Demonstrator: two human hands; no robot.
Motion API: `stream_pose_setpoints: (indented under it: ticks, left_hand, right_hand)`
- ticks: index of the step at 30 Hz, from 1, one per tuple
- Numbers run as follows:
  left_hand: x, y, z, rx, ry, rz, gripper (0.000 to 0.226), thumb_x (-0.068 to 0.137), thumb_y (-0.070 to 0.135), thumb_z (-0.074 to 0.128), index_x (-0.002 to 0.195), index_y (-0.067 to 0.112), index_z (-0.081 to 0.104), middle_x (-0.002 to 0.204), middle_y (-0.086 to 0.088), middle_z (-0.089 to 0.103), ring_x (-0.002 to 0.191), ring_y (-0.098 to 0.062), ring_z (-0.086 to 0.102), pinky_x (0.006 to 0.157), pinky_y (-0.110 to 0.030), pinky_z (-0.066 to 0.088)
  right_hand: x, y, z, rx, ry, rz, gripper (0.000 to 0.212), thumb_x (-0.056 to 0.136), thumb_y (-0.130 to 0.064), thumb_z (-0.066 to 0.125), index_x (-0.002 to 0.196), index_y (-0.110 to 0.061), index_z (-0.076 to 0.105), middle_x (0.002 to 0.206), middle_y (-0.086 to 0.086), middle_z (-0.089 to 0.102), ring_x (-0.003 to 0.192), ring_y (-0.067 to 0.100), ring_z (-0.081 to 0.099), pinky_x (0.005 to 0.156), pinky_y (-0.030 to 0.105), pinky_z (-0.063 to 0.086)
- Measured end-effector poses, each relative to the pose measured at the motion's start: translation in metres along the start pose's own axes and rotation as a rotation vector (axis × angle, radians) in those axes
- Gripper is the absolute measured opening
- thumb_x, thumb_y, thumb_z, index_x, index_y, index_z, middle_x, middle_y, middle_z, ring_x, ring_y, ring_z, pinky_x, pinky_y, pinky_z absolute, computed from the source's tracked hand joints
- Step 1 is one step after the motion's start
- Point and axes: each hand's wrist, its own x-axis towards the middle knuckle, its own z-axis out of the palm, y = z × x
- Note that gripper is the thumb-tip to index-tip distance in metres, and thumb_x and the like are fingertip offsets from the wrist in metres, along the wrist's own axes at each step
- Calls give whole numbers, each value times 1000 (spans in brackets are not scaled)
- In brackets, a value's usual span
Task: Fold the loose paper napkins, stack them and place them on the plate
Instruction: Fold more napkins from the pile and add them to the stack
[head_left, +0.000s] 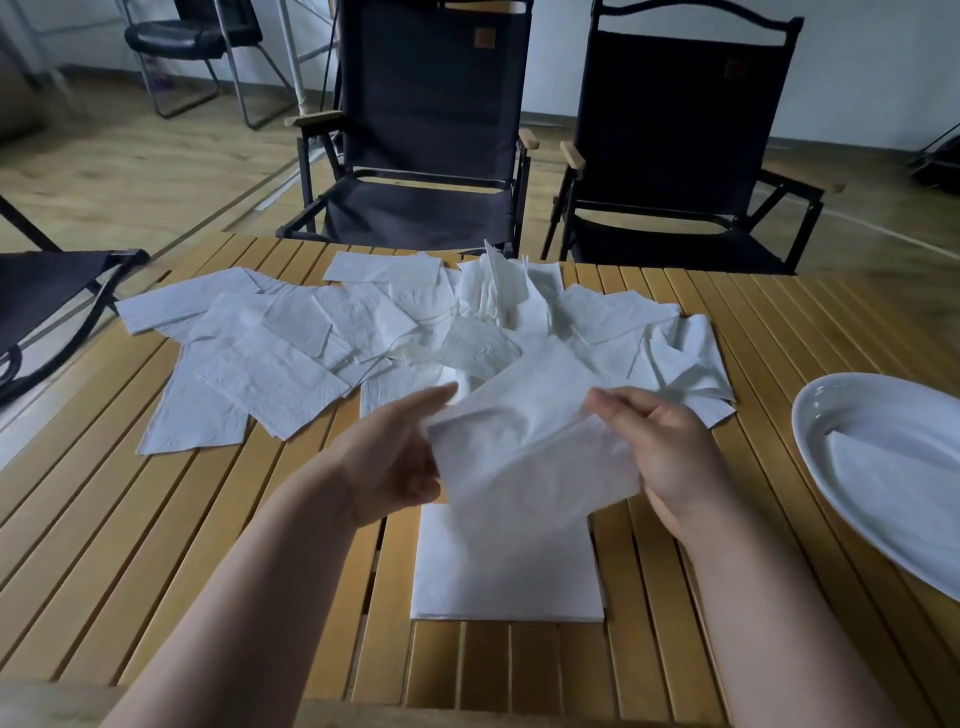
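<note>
Writing: the only label I can find is a small tan patch (485, 36) high on the back of the black fabric folding chair (431, 130) at upper centre. Its print is too small for me to read.
Left hand: the left hand (395, 457) is at centre frame, thumb and fingers pinching the left edge of the white paper napkin (524, 452).
Right hand: the right hand (670, 441) grips the napkin's right edge with curled fingers. The sheet hangs rumpled between the two hands, off the table.
Folded stack: a flat stack of folded napkins (506, 566) lies on the table directly under the held sheet, at lower centre.
Loose pile: loose white napkins (291, 353) spread across the far half of the tabletop, overlapping, with some standing crumpled in the middle.
Plate: the white oval ceramic plate (831, 410) sits at the right edge of frame, partly cut off, with one folded napkin (893, 483) in it.
Around: a second black folding chair (680, 130) stands at upper right beyond the table's far edge. Part of another dark chair (47, 296) shows at left.
Room: I see bare slats of the yellow wooden slatted table (156, 545) at lower left, and between the stack and the plate.
</note>
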Motion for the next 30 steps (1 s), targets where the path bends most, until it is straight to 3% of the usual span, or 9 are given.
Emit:
stream_pose_setpoints:
  ticks: [2, 4, 8, 11, 14, 20, 24, 28, 30]
  left_hand:
    - [0, 0, -1, -5, -43, 49, 45, 96, 46, 50, 122, 12, 66, 84, -10, 69, 69, -19, 57, 61, -30, 34]
    - [2, -2, 0, 32, -36, 127, 39, 98, 39, 51, 130, 20, 62, 105, -15, 73, 90, -22, 64, 76, -34, 40]
    - [5, -5, 6, 76, 69, 283, 39, 97, 21, 59, 135, 32, 58, 116, -1, 73, 105, -21, 71, 98, -42, 53]
    - [6, -6, 7, 147, 99, 356, 38, 94, 18, 64, 128, 36, 64, 112, -2, 74, 103, -21, 71, 93, -40, 55]
    - [6, -6, 8, 179, 136, 438, 31, 92, 14, 66, 118, 30, 71, 103, -8, 76, 96, -20, 71, 87, -33, 56]
    - [9, -7, 6, 195, 231, 556, 23, 88, 15, 71, 109, 24, 76, 99, -6, 76, 92, -13, 69, 87, -27, 53]
    - [11, -8, 6, 211, 257, 593, 22, 88, 12, 71, 107, 21, 76, 96, 2, 77, 89, -5, 68, 75, -12, 50]
    - [12, -8, 4, 249, 301, 631, 22, 86, 14, 73, 107, 20, 77, 95, 1, 77, 87, -4, 68, 72, -12, 50]
    - [13, -9, 3, 267, 319, 643, 20, 85, 18, 74, 105, 20, 77, 93, 1, 76, 85, -5, 68, 72, -14, 50]
  right_hand:
    - [2, 0, -1, 115, 96, -13, 26, 67, -48, 77, 84, -29, 80, 97, -2, 77, 106, 20, 69, 103, 48, 51]
    - [3, 1, -2, 162, 137, -21, 26, 70, -48, 78, 87, -28, 80, 102, -1, 77, 109, 21, 68, 104, 49, 50]
    - [3, 3, -1, 141, 128, -34, 34, 69, -54, 78, 88, -26, 79, 97, 1, 74, 111, 31, 66, 103, 58, 49]
    - [3, 4, 0, 146, 104, -35, 27, 71, -48, 76, 85, -25, 79, 92, 0, 74, 104, 26, 68, 103, 55, 49]
    - [3, 3, 0, 138, 46, -44, 26, 74, -40, 76, 93, -23, 79, 101, 2, 76, 105, 26, 70, 101, 51, 52]
    - [2, 2, 1, 82, 47, -154, 20, 84, -17, 75, 104, -18, 70, 98, -1, 78, 96, 17, 74, 86, 34, 58]
    - [1, 6, 1, -147, 116, -264, 36, 87, -20, 75, 116, -27, 55, 86, -4, 78, 88, 10, 74, 74, 21, 55]
    - [0, 11, 1, -227, 122, -330, 57, 88, -22, 75, 136, -34, 48, 89, -6, 77, 91, 7, 72, 81, 21, 54]
    - [0, 10, 1, -235, 107, -353, 53, 89, -18, 74, 136, -30, 54, 83, -12, 75, 85, 3, 70, 81, 18, 54]
